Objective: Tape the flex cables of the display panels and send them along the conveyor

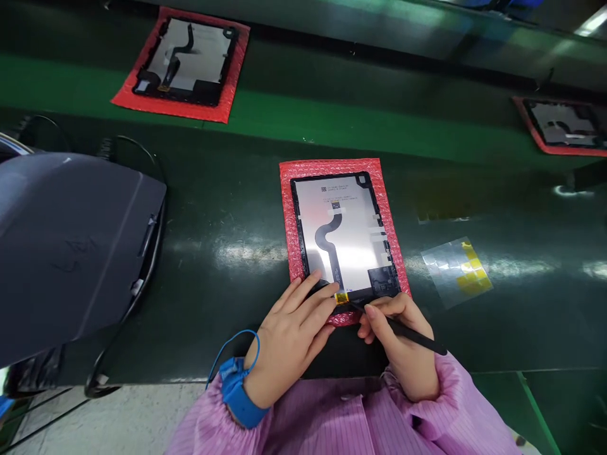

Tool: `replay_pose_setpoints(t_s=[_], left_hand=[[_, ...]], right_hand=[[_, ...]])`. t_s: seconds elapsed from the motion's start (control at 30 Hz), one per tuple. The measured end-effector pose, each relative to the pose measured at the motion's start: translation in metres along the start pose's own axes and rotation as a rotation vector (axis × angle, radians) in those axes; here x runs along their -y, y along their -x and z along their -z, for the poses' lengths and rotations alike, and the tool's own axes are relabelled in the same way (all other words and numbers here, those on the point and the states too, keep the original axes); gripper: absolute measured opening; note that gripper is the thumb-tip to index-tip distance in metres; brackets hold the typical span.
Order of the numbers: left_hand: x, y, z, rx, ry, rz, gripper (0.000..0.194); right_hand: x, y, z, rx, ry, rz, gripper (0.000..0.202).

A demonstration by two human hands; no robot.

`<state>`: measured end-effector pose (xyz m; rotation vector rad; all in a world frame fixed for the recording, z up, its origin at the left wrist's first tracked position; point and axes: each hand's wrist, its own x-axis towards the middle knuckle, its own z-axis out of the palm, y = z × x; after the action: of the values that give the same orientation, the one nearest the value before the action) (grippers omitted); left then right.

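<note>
A tablet screen assembly [356, 246], with a silvery back and dark frame, lies on a red bubble-wrap bag [331, 167] in front of me. A black curved flex cable [324, 235] runs down it to a small yellow tape piece [341, 297] at the near edge. My left hand [293, 325], wearing a blue wrist strap [243, 395], rests on the lower left of the assembly with fingers stretched out beside the tape. My right hand [403, 325] grips slim black tweezers [417, 337] whose tip points at the tape's right side. Whether the tip touches it is unclear.
To the right lies a clear sheet with yellow tape pieces [458, 272]. Two more screen assemblies on red bags sit further back, one at left [194, 57] and one at right [566, 123]. A grey machine housing [76, 246] with cables stands at left.
</note>
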<state>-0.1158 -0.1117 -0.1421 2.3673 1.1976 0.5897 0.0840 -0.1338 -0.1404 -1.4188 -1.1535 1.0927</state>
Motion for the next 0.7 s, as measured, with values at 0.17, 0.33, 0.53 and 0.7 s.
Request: replay_pose_setpoints(t_s=[0.17,0.33,0.53,0.7], left_hand=[[0.0,0.0,0.0,-0.008,-0.014,-0.017,0.029],[0.001,-0.001,0.001,0.004,-0.044,-0.042,0.033],[0.001,0.0,-0.003,0.015,-0.094,-0.048,0.036],[-0.002,-0.003,-0.003,-0.006,-0.175,-0.035,0.034]], right_hand=[[0.001,0.0,0.0,-0.006,0.034,0.004,0.022],[0.0,0.001,0.001,-0.006,0.056,-0.006,0.021],[0.0,-0.004,0.002,-0.029,0.131,-0.028,0.023],[0.002,-0.008,0.019,-0.17,0.106,0.036,0.022]])
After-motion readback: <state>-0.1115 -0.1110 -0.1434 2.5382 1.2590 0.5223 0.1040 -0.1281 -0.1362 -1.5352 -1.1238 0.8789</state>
